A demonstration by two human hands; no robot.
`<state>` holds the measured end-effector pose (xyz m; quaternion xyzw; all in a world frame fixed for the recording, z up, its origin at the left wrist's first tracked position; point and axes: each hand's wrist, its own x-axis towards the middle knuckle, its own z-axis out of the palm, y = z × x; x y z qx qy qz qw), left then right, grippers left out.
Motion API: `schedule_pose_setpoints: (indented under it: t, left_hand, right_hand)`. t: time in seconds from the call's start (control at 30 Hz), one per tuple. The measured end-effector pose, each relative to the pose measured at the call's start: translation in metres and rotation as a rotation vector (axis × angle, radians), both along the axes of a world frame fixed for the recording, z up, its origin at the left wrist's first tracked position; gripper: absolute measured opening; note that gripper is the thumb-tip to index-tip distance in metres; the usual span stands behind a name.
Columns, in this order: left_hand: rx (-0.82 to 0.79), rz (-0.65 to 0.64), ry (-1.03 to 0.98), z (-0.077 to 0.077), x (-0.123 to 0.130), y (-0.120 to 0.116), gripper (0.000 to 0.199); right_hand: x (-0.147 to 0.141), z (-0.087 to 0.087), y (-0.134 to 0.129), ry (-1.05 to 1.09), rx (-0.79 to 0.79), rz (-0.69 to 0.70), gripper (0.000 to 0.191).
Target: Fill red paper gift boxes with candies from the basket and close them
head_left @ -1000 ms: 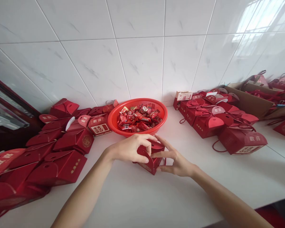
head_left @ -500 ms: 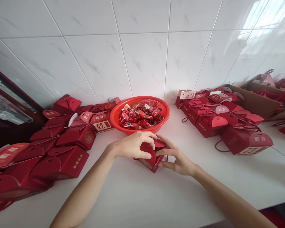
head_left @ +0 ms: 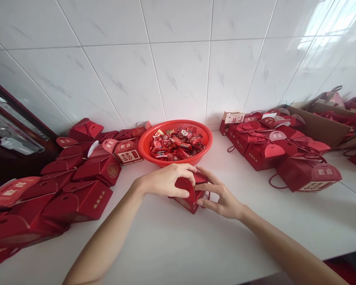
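Observation:
A small red box stands on the white table just in front of the red basket, its curved top flaps partly folded over. My left hand is on its left and top side, thumb and fingers curled round a rounded flap. From the right, my right hand holds the box, its fingers on the flaps and its thumb at the side. A dark red cord shows beside the box under my right fingers. The fingers partly hide the top of the box.
Behind my hands is a red plastic basket of wrapped sweets. Closed red boxes crowd the left side. More red boxes with cords stand at the right, near a cardboard carton. A tiled wall rises behind.
The view has shifted slightly, so the left boxes appear a little further right. Both hands stay at the red box, with only a slight movement of the fingers.

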<state>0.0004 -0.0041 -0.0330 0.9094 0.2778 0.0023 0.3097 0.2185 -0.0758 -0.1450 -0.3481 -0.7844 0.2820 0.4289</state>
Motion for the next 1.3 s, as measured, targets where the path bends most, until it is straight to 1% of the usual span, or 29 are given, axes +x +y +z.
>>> schedule_pose_setpoints:
  t: [0.1,0.27,0.4,0.5,0.57,0.73,0.8,0.93,1.03,1.17,1.23,1.3]
  left_hand:
    - [-0.017,0.016,-0.008,0.001,0.0,-0.002,0.021]
    - [-0.01,0.038,-0.019,0.002,0.002,-0.004,0.018]
    - [0.04,0.074,-0.032,-0.002,0.006,-0.006,0.015]
    - [0.062,0.116,-0.033,-0.006,0.01,-0.009,0.02]
    - [0.067,0.148,-0.034,-0.008,0.012,-0.012,0.024]
    - [0.115,0.234,-0.006,-0.009,0.018,-0.017,0.026]
    - [0.14,0.232,-0.011,-0.01,0.019,-0.018,0.027]
    - [0.173,0.205,-0.069,-0.02,0.015,-0.017,0.024]
    - [0.187,0.199,-0.117,-0.031,0.007,-0.018,0.026]
    - [0.201,0.266,-0.179,-0.047,-0.003,-0.022,0.033]
    - [0.189,0.302,-0.234,-0.053,-0.004,-0.024,0.031]
    - [0.184,0.323,-0.296,-0.059,-0.003,-0.025,0.027]
  right_hand:
    - [-0.002,0.0,-0.003,-0.004,-0.005,-0.031,0.04]
    - [-0.003,0.001,-0.006,-0.016,-0.031,-0.097,0.037]
    - [0.003,0.006,-0.004,-0.013,-0.044,-0.116,0.038]
    - [0.006,0.008,-0.004,0.011,-0.061,-0.149,0.036]
    - [0.006,0.009,-0.004,0.035,-0.064,-0.168,0.041]
    - [0.003,0.004,-0.003,0.052,-0.052,-0.187,0.061]
    - [0.003,0.002,-0.002,0.041,-0.052,-0.218,0.059]
    - [0.004,0.001,0.001,0.006,-0.075,-0.256,0.047]
    - [0.004,0.001,0.001,-0.017,-0.107,-0.258,0.043]
    - [0.002,0.001,0.0,-0.015,-0.122,-0.257,0.045]
    - [0.002,0.001,0.001,0.013,-0.118,-0.272,0.046]
    - [0.004,0.003,0.002,0.054,-0.151,-0.304,0.046]
